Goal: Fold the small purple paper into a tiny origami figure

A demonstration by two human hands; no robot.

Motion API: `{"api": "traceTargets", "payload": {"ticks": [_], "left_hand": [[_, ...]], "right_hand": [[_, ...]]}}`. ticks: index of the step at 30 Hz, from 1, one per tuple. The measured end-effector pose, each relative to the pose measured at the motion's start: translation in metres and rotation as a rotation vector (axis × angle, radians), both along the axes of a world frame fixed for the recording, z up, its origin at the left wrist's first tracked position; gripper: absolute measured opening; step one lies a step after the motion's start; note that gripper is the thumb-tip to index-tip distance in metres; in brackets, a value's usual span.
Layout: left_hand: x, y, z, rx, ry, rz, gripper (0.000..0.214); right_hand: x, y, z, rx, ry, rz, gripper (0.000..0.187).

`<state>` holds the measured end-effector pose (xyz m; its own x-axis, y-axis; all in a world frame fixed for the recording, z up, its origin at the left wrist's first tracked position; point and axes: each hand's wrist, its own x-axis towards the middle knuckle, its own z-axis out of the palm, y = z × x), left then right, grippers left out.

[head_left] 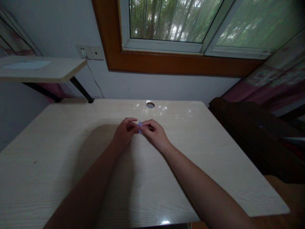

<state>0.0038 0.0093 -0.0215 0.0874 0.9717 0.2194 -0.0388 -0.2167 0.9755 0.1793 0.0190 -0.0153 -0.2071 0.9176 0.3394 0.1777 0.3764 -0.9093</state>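
Observation:
Both hands meet over the far middle part of the pale wood-grain table [152,184]. Between their fingertips is a small purple folded piece [140,124], which looks like paper; its exact shape is too small to make out. My left hand [124,132] pinches it from the left with thumb and fingers, the index finger curved above. From the right, my right hand [157,132] grips it between thumb and forefinger. Part of the piece is hidden behind the fingertips.
A round cable hole [150,105] lies near the table's back edge. At the back left, a raised shelf [43,74] stands on black legs. A wall socket [90,52] with a cord is above. Dark wooden furniture [257,136] is to the right, below a window [171,22].

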Motion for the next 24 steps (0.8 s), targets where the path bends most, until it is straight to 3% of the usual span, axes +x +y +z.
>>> {"api": "traceTargets", "payload": {"ticks": [24], "left_hand": [[-0.0013, 0.0028, -0.0017, -0.029, -0.047, -0.031, 0.038]], "right_hand": [[0.0017, 0.001, 0.0011, -0.014, 0.037, -0.015, 0.01]]}}
